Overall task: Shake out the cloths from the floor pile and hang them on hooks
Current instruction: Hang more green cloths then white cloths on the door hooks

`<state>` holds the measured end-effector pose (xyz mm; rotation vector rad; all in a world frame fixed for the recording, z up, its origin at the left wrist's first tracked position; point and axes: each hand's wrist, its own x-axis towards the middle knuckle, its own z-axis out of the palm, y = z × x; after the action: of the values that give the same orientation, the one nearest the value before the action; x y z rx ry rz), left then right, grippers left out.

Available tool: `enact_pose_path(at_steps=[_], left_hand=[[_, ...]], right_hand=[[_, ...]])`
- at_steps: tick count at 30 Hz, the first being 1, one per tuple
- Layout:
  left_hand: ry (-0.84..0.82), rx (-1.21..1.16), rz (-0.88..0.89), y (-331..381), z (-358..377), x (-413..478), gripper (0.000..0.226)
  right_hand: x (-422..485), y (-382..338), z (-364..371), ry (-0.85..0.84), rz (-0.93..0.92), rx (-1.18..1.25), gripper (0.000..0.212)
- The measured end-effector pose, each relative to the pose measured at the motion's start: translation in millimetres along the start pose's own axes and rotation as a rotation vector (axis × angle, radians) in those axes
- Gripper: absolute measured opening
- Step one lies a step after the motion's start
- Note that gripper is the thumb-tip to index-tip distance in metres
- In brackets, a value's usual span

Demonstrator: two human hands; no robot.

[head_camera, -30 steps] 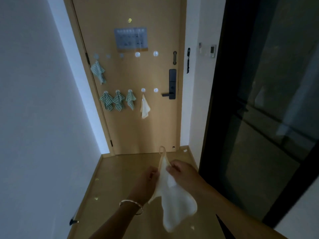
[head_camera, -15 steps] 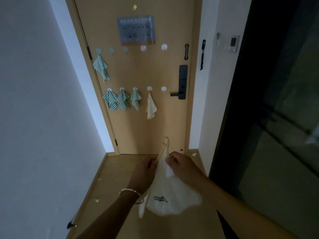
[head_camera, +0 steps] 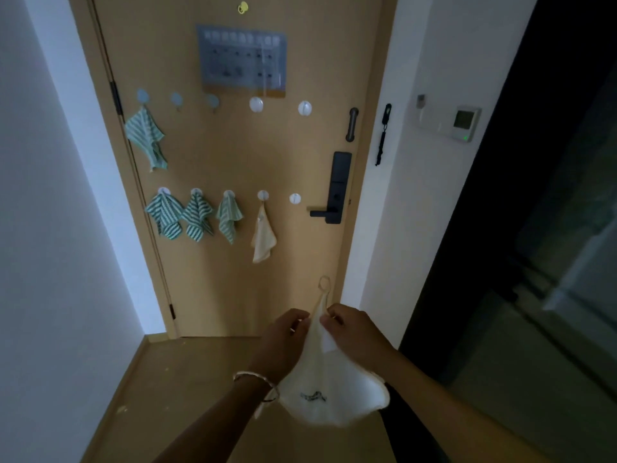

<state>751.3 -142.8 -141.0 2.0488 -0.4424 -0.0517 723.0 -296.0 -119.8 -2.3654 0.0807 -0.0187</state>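
we hold a cream cloth up in front of us at its top corner, low in the view and just short of the door – our left hand pinches the fabric on one side of the corner and our right hand pinches it on the other, fingers curled round the edge, the two hands close together. the cloth's hanging loop stands up above our fingertips, and the body of the cloth sags below our wrists in a rounded fold with a small dark mark on it. a thin bracelet sits on our left wrist. on the door ahead, the lower row of hooks carries three green-striped cloths side by side, then a second cream cloth hung by its loop, and just beside that one bare white hook near the black lock handle. in the upper row a fourth striped cloth hangs from the leftmost hook, and the four upper hooks to its right are bare. a grey printed sheet is stuck to the door above them. the wooden floor runs from our feet to the door's foot, a white wall stands at our left, and at our right a small wall display with a green light sits beside a dark glass panel.
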Motion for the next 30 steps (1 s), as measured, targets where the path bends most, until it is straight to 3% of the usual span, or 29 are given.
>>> enact_pose_path(at_steps=[18, 30], left_hand=[[0.010, 0.048, -0.067, -79.3, -41.5, 179.4, 0.024], [0.088, 0.143, -0.090, -99.1, -34.0, 378.1, 0.023]], right_hand=[[205.0, -9.0, 37.0, -0.010, -0.093, -0.036, 0.023], [417.5, 31.5, 16.7, -0.057, -0.123, 0.077, 0.028]])
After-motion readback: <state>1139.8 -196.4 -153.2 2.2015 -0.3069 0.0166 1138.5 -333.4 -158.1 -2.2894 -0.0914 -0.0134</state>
